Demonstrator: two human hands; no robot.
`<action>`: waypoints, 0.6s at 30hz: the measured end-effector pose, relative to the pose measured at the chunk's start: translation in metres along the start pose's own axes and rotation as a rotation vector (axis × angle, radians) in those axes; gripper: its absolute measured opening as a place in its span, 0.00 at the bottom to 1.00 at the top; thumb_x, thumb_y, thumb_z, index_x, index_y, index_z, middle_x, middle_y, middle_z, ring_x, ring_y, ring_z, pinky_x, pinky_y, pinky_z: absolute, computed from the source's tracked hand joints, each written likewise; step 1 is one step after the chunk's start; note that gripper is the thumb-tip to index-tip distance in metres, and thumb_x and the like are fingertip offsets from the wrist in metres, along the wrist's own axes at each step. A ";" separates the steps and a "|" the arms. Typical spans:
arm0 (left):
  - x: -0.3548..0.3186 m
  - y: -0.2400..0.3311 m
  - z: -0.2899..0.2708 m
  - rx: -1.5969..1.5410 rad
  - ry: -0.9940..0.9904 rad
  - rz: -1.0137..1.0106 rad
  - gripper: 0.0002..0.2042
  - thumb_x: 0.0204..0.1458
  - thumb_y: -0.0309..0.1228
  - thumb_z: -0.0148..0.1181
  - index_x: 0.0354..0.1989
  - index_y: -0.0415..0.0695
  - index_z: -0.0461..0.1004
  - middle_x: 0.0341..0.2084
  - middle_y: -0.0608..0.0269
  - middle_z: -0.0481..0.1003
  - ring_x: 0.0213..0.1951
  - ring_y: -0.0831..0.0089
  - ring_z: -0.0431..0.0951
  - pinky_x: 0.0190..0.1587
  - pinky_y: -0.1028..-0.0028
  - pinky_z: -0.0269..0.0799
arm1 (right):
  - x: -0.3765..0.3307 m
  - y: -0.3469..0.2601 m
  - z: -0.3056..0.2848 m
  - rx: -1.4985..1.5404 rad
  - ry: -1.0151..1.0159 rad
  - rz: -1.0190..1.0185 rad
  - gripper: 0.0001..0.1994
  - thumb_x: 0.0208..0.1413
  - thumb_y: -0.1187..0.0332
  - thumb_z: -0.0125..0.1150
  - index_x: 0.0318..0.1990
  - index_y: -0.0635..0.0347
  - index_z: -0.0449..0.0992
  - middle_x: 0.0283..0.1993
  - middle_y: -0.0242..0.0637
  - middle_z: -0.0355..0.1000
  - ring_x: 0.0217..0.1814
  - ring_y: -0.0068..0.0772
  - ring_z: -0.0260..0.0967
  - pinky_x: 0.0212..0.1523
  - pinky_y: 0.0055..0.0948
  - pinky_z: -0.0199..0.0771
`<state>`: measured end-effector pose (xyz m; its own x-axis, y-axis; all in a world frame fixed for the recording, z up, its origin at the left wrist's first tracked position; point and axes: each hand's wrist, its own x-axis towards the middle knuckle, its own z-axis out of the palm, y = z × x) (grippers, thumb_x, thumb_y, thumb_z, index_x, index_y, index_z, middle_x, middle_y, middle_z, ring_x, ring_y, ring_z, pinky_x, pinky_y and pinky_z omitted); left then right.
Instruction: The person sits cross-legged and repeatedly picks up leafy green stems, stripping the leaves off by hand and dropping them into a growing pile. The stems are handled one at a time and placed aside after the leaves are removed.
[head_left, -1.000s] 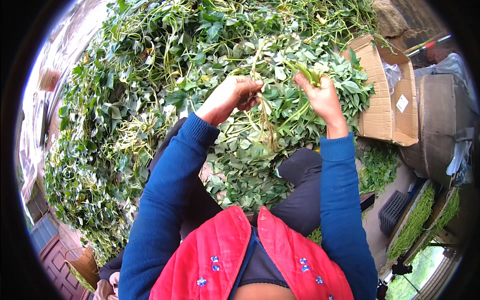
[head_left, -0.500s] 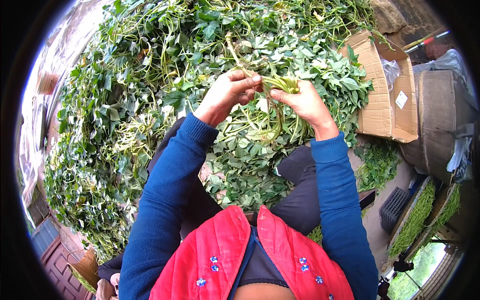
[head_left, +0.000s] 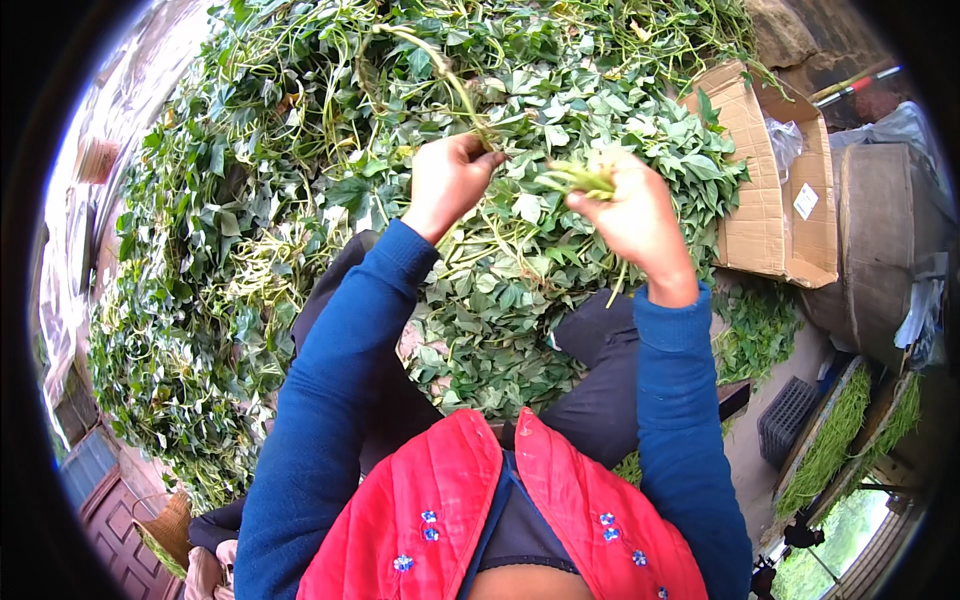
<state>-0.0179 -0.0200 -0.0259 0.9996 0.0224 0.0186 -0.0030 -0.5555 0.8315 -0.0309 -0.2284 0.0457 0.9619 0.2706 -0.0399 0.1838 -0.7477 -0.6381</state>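
Note:
My left hand [head_left: 449, 183] is closed, thumb against fingers, on a long pale vine stem [head_left: 462, 97] that arcs up and away over the leaves. To its right, my right hand [head_left: 640, 215] grips a small bunch of green stems [head_left: 582, 179], their cut-looking ends pointing left; this hand is slightly smeared by motion. A gap separates the two hands. Both hover above a broad heap of leafy green vines [head_left: 250, 160], with loose leaves and pale stems between my knees.
At the right stands an open cardboard box [head_left: 765, 180], beside a large brown rounded container [head_left: 885, 240]. Below them are a dark plastic crate [head_left: 787, 418] and trays of thin green stems [head_left: 826, 440]. A woven basket [head_left: 168, 528] sits at the lower left, near a person's leg [head_left: 208, 575].
My hands have drawn apart, the right one moving right and slightly down with its bunch. The stem in my left hand now reaches farther up and curves left.

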 end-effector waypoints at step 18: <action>0.009 0.020 -0.002 -0.912 0.111 -0.293 0.11 0.47 0.33 0.66 0.23 0.39 0.73 0.15 0.68 0.71 0.15 0.84 0.66 0.18 0.84 0.61 | 0.000 -0.010 0.058 -0.135 0.100 0.050 0.16 0.43 0.53 0.66 0.28 0.56 0.77 0.21 0.42 0.73 0.25 0.44 0.72 0.26 0.39 0.70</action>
<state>-0.0090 -0.0295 -0.0081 0.9559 0.1624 -0.2448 0.1778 0.3435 0.9222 -0.0444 -0.1854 0.0078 0.9846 0.1742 0.0120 0.1542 -0.8351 -0.5281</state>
